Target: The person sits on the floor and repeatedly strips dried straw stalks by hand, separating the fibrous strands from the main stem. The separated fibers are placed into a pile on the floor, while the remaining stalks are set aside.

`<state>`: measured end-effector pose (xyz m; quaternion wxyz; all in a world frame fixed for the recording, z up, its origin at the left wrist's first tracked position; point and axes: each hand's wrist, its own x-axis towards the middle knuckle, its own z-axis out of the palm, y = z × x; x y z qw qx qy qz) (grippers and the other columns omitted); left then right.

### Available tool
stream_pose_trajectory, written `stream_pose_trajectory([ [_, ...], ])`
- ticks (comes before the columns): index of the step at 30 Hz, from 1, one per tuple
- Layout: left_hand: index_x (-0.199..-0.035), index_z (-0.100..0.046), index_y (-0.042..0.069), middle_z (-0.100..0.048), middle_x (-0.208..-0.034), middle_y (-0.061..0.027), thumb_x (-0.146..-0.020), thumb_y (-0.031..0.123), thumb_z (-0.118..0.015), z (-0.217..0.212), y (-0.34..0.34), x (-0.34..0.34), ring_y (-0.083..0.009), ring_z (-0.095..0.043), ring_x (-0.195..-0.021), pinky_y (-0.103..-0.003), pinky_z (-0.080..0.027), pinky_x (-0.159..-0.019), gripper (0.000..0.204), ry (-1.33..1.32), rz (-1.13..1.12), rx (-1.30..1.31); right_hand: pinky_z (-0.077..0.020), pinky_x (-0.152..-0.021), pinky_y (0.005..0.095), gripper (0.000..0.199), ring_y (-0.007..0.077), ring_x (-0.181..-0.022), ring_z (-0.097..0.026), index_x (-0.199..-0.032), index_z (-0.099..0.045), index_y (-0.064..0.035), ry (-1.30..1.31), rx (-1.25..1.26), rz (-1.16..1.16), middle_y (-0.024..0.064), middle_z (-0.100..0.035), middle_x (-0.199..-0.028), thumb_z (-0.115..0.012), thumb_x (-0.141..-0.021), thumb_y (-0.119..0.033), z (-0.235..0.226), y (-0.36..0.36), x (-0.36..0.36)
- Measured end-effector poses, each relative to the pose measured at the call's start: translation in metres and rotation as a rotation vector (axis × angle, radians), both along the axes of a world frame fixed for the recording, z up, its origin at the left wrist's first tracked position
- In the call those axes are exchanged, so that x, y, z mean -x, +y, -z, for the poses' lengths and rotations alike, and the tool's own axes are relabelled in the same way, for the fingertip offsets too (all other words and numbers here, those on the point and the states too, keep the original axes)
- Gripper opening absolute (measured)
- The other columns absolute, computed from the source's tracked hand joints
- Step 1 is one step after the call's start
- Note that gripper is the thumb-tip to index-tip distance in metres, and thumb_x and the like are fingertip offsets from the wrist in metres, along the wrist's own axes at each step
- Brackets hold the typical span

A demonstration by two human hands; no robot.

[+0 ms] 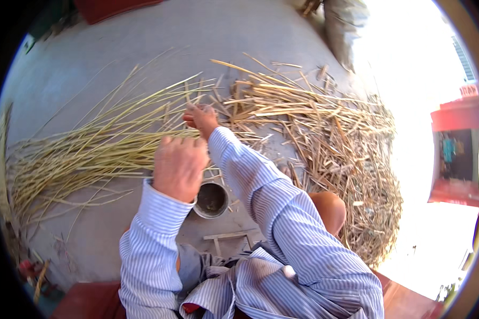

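My left hand [180, 167] is closed in a fist, its back toward me and slightly blurred. Whatever its fingers may hold is hidden. Farther off and a little to the right, my right hand [201, 118] has its fingers curled together beside the stalks; I cannot make out what is in them. Long yellow-green stalks [90, 154] lie in a loose bundle to the left and run in behind both hands. Just right of my left wrist stands a round metal bowl [225, 206] with a dark inside.
A large heap of dry, tan split stalks [351, 165] spreads over the floor [133, 48] to the right. Between my feet sits a low wooden frame [226, 235]. A pale sack [346, 29] stands at the back right. A red object [109, 8] shows at the far left.
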<state>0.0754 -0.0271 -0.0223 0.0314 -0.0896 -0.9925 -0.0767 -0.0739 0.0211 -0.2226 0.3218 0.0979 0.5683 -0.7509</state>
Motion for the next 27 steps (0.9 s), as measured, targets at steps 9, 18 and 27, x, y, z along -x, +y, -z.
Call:
stream_pose_trajectory([
  [9,-0.088,-0.06,0.005,-0.06,-0.078,-0.0091,-0.069,0.024,-0.08,-0.001,0.036,0.009,-0.0274,-0.058,-0.078,-0.04,-0.041,-0.072,0.033,-0.163,0.117,0.011,-0.0504,-0.055,0.0262,0.017,0.0155,-0.063,-0.064,-0.093,-0.064,0.0029,-0.062,-0.376,0.548,0.0092,-0.066,-0.076,-0.056,-0.091,-0.012,0.144,0.19,0.016],
  [18,-0.093,-0.061,0.002,-0.06,-0.082,-0.0113,-0.075,0.021,-0.075,0.008,0.058,0.025,-0.0279,-0.057,-0.081,-0.04,-0.041,-0.076,0.03,-0.307,0.161,-0.006,-0.0503,-0.084,0.0406,0.036,0.0344,-0.092,-0.066,-0.116,-0.06,-0.0041,0.298,-0.941,0.553,0.0206,-0.069,-0.095,-0.061,-0.088,-0.027,0.126,0.254,0.1],
  [27,-0.099,-0.063,0.0,-0.062,-0.086,-0.0141,-0.076,0.023,-0.072,0.019,0.07,0.034,-0.0314,-0.058,-0.083,-0.042,-0.041,-0.079,0.034,-0.462,0.174,0.017,-0.0476,-0.091,0.0451,0.04,0.0406,-0.104,-0.062,-0.106,-0.06,0.0003,0.252,-1.212,0.045,0.0269,-0.065,-0.105,-0.061,-0.082,-0.032,0.104,0.289,0.131],
])
